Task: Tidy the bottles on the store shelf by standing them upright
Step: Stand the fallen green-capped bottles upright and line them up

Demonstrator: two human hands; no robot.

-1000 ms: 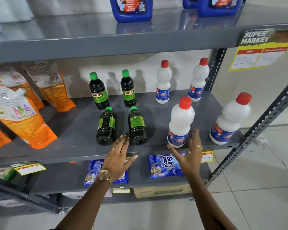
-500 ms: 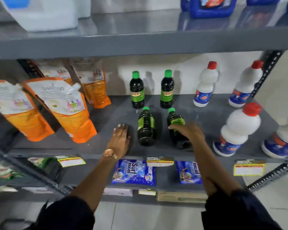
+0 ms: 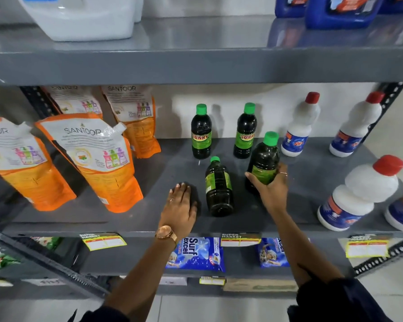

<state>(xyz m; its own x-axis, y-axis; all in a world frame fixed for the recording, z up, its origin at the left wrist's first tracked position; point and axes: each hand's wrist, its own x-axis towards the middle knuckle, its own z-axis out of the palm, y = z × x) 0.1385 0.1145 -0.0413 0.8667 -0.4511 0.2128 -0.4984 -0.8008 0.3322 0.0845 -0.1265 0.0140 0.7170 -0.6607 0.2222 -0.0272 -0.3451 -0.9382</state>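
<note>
Fingers of my right hand (image 3: 271,190) wrap a dark green-capped bottle (image 3: 263,161), tilted, right of centre frame on the grey shelf (image 3: 312,173). Beside it another bottle (image 3: 219,187) lies flat. My left hand (image 3: 179,209) rests open, palm down, lower centre.

Base of tilted dark bottle (image 3: 263,159) hidden behind right hand (image 3: 270,190). White jug (image 3: 79,17) and blue jugs (image 3: 340,10) cropped at top edge. Price tags (image 3: 104,241) too small to read.
</note>
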